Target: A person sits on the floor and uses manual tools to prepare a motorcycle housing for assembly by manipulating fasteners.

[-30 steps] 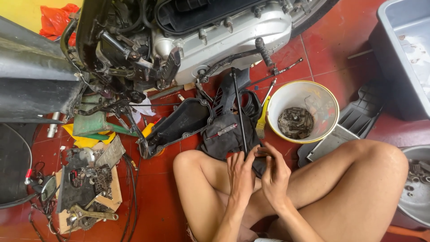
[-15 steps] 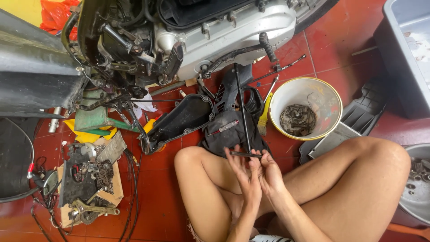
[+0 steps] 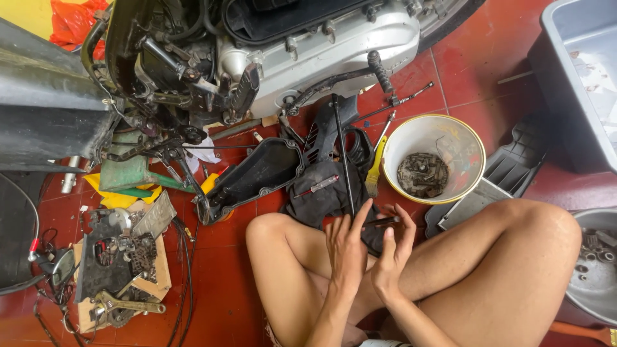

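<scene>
Hands, left (image 3: 348,247) and right (image 3: 393,247), fingers pinching short dark rod (image 3: 380,222) between them; scooter engine (image 3: 321,45) stripped, parts strewn over floor (image 3: 225,302), reassembly outstanding.

My left hand (image 3: 347,247) hides the lower end of the long black rod (image 3: 344,154); the grey tub (image 3: 572,77) and metal basin (image 3: 594,270) run off-frame.

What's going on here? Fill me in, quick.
A person sits cross-legged on the red tiled floor beside a stripped scooter engine. The left hand and right hand together hold the lower end of a long thin black rod. A white bucket of greasy parts stands nearby.
</scene>
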